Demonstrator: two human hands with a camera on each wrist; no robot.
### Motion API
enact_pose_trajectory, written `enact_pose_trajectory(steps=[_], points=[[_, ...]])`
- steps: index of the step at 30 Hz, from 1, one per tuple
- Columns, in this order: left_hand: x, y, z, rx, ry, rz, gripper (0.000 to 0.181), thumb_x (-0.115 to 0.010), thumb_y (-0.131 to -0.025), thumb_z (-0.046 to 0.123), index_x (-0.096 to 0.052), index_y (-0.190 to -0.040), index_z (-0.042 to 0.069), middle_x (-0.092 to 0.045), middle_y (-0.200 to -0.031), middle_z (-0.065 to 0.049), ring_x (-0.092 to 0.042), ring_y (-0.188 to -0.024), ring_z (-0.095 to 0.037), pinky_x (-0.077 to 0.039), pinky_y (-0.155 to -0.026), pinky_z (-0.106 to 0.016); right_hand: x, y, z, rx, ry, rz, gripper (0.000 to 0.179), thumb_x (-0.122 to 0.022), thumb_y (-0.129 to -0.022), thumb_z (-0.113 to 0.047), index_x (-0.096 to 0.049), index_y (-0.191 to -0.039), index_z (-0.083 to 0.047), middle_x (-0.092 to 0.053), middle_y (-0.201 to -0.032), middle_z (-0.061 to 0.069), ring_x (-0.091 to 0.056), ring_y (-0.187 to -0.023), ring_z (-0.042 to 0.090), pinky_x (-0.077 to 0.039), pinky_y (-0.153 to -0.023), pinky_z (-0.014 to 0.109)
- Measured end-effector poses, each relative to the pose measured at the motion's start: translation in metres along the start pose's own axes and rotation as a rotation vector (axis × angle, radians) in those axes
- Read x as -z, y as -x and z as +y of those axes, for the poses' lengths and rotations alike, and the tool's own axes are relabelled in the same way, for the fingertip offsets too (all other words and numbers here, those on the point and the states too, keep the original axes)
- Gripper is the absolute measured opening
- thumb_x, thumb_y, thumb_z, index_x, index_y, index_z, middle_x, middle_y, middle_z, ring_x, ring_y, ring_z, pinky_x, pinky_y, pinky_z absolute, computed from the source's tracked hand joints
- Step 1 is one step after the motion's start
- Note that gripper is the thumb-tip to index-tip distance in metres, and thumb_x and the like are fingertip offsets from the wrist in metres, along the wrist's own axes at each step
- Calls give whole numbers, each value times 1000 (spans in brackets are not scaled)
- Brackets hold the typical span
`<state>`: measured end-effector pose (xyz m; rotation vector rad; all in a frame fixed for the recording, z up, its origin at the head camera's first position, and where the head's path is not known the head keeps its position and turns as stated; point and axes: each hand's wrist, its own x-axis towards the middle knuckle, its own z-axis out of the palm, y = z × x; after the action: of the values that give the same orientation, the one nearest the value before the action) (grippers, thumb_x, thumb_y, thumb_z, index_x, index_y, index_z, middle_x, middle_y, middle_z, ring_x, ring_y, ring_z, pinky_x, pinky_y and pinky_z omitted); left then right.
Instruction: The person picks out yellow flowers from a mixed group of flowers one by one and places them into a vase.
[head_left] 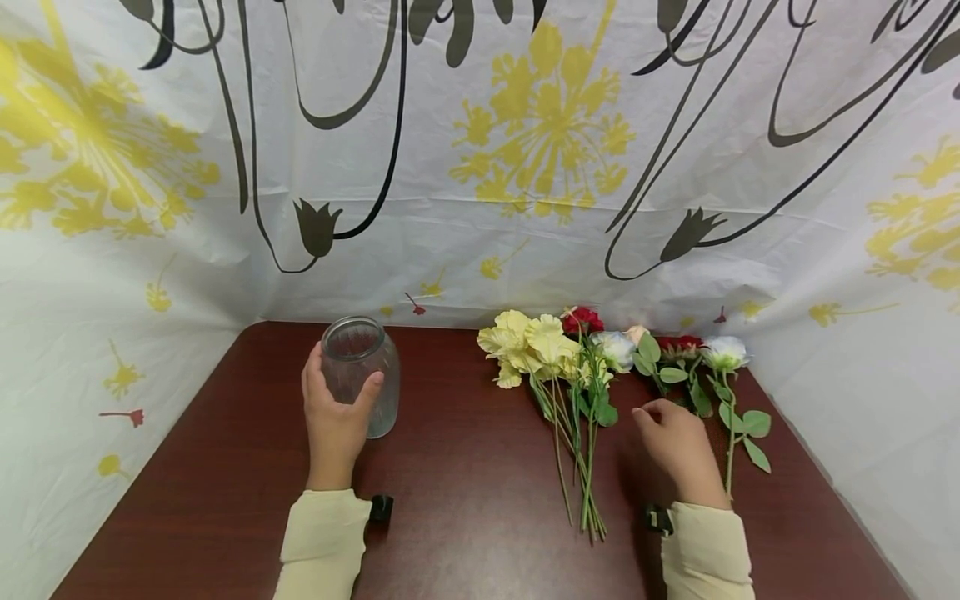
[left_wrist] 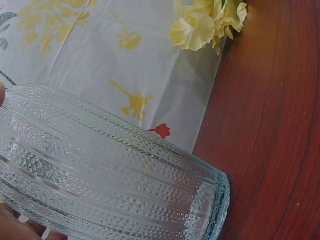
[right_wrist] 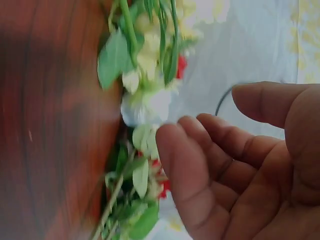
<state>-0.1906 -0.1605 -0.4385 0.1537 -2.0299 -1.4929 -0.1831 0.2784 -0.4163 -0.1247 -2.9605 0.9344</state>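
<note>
In the head view my left hand (head_left: pixel 335 425) grips a clear glass vase (head_left: pixel 386 385), thumb on the near side and fingers around its left side. The vase stands upright on the table, its wide mouth open at the top. The left wrist view shows the dotted, ribbed glass (left_wrist: pixel 115 160) up close. My right hand (head_left: pixel 678 450) is above the table at the right with its fingers loosely bent and nothing in them. It is between a bunch of yellow flowers (head_left: pixel 528 342) with long green stems and a white rose (head_left: pixel 725 353) with a leafy stem.
A red flower (head_left: pixel 582 319) and a pale blue-white flower (head_left: pixel 613 350) lie by the yellow ones. Farther right is a dark red flower (head_left: pixel 680 347) among green leaves. A patterned white sheet (head_left: pixel 420 183) hangs behind the brown table (head_left: pixel 465 500) and along its sides.
</note>
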Motion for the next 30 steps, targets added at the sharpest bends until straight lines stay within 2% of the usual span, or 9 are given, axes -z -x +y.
enact_pose_trajectory(steps=[6, 9, 11, 15, 17, 19, 23, 30], points=[[0, 0, 0, 7, -5, -1, 94, -81, -82, 39, -26, -157, 22, -29, -154, -5, -29, -140, -26, -24, -107, -66, -19, -4, -19, 7, -23, -71, 35, -51, -102, -24, -64, -118, 4, -67, -102, 17, -61, -83, 27, -49, -68, 45], [0, 0, 0, 7, -7, -2, 94, -81, -82, 39, -26, -157, 23, -29, -154, -5, -28, -140, -26, -24, -107, -66, -28, -7, -22, 17, -19, -98, 36, -52, -101, -22, -61, -121, 6, -67, -103, 17, -62, -83, 27, -50, -70, 46], [0, 0, 1, 9, -4, -3, 94, -81, -82, 39, -25, -157, 23, -29, -154, -5, -28, -140, -26, -24, -107, -66, -33, -9, -21, 14, -27, -115, 34, -51, -101, -20, -61, -120, 7, -66, -98, 16, -62, -80, 26, -50, -68, 45], [0, 0, 2, 7, 0, -6, 94, -81, -82, 39, -25, -157, 23, -29, -154, -5, -28, -140, -26, -24, -107, -66, -40, -11, -18, -15, -64, -141, 24, -51, -101, -17, -64, -108, 2, -63, -77, 8, -58, -65, 21, -47, -59, 38], [0, 0, 2, 3, 2, -7, 94, -81, -82, 38, -25, -157, 23, -28, -155, -4, -28, -140, -26, -23, -108, -66, -43, -12, -17, -18, -86, -153, 21, -52, -101, -16, -64, -102, 0, -61, -73, 7, -58, -63, 19, -47, -57, 36], [0, 0, 2, 0, 4, -7, 94, -81, -82, 38, -25, -157, 23, -28, -155, -4, -27, -141, -25, -23, -108, -66, -45, -12, -17, -19, -109, -166, 19, -53, -101, -16, -64, -100, 0, -60, -73, 7, -59, -63, 19, -48, -57, 36], [0, 0, 1, -2, 7, -7, 94, -81, -82, 38, -25, -157, 24, -28, -155, -4, -28, -140, -25, -23, -107, -66, -48, -11, -18, -22, -172, -189, 18, -53, -101, -14, -63, -106, 1, -61, -77, 8, -61, -65, 19, -51, -58, 35], [0, 0, 0, 4, 9, -11, 94, -80, -83, 38, -24, -157, 24, -27, -155, -4, -27, -141, -27, -23, -107, -67, -43, -9, -23, -1, -270, -176, 14, -50, -102, -11, -57, -105, 0, -60, -80, 10, -60, -68, 21, -51, -59, 35]])
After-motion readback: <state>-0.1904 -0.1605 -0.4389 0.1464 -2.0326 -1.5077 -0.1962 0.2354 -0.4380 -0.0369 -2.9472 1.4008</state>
